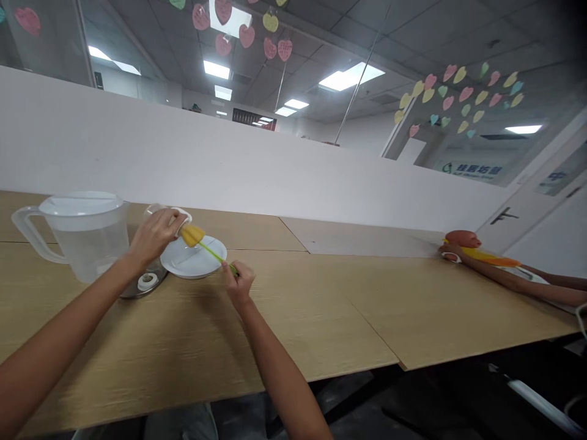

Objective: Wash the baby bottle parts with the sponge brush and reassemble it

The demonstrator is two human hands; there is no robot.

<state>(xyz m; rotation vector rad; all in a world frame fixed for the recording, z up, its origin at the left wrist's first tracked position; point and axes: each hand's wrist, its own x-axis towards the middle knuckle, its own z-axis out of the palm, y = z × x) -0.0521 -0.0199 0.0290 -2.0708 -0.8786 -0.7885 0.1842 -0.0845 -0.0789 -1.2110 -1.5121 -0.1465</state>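
Note:
My left hand [158, 232] is closed around what looks like a clear bottle [153, 209] with a white rim [184, 215], tilted so its mouth points right. Much of it is hidden behind the fingers. My right hand [239, 282] grips the thin green handle of a sponge bottle brush [211, 249]. Its yellow sponge head [191, 235] is at the white rim; whether any of it is inside I cannot tell. Below lies a white plate [213, 260]. A white ring-shaped cap [147, 281] rests on a round metal tray [156, 284] under my left forearm.
A lidded translucent pitcher [92, 238] stands at the left on the wooden table [312, 318]. At the far right end, another person's arms [509, 278] hold a baby doll [463, 238] in yellow and orange. A low white wall [229, 171] runs behind the table.

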